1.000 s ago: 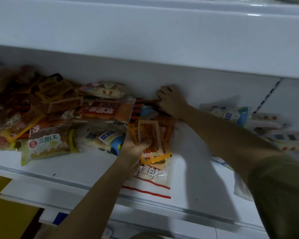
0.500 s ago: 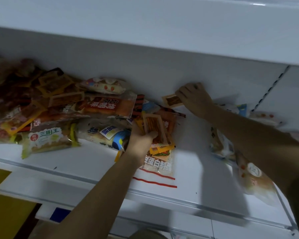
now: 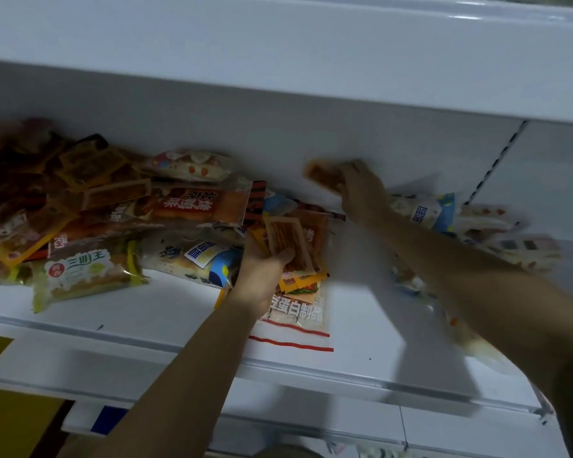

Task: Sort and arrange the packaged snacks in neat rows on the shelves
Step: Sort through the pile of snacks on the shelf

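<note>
A loose heap of snack packets is spread over the white shelf at left. A slim orange packet is pinched by the left hand. Further right, by the back wall, a small blurred packet is gripped by the right hand.

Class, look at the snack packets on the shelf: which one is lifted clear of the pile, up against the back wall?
The small orange-brown packet held by the right hand near the back wall. The rest lie in the pile or under the left hand.
</note>
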The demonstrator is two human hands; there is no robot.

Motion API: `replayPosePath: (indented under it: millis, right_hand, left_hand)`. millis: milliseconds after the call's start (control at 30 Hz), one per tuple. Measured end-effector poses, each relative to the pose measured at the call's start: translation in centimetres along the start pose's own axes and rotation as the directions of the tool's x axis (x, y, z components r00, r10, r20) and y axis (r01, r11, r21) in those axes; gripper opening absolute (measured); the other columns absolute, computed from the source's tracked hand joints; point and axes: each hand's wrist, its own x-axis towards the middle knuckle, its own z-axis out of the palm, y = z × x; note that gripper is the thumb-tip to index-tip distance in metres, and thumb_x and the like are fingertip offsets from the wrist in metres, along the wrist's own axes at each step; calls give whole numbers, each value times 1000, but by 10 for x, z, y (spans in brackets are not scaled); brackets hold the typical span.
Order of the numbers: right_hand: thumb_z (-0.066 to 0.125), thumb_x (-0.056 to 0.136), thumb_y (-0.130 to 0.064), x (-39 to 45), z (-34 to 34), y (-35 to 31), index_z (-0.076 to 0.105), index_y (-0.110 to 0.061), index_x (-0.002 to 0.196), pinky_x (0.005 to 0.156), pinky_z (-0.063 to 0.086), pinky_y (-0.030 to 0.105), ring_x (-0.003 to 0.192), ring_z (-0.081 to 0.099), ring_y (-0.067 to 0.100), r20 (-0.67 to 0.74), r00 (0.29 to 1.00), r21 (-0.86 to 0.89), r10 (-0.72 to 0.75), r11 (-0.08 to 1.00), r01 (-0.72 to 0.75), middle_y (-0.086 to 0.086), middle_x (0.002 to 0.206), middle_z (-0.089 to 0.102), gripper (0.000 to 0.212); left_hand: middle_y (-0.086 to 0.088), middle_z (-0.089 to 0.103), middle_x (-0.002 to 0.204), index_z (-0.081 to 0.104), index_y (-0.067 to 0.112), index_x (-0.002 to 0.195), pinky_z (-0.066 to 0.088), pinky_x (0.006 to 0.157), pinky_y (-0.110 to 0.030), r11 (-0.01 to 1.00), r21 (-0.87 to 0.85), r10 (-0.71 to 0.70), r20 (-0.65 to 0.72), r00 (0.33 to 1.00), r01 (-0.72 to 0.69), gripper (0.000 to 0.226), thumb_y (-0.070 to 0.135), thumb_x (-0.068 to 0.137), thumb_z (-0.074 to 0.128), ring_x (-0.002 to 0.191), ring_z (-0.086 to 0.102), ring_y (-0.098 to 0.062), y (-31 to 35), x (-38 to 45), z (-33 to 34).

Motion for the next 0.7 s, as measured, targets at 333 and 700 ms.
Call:
replayPosePath:
  millis: [333, 700]
  right_hand:
    - [63, 91, -12, -113, -35, -79, 71, -21, 111, 76, 59, 40, 89, 73, 23, 380, 819, 813, 431, 265, -518, 8, 101, 76, 23]
    - [70, 86, -13, -172, -91, -55, 69, -40, 104, 78, 61, 41, 90, 74, 17, 159, 750, 818, 642, 340, -464, -4, 97, 77, 33]
  left_hand:
    - [1, 70, 123, 48, 31, 141, 54, 99, -54, 987, -158, 30, -42, 999, -36, 49, 5, 101, 59, 102, 75, -21, 12, -20, 19]
    - [-6, 77, 112, 63, 23, 126, 61, 88, -48, 951, -301, -26, 127, 991, 64, 31, 4, 104, 51, 105, 74, -30, 4, -58, 107]
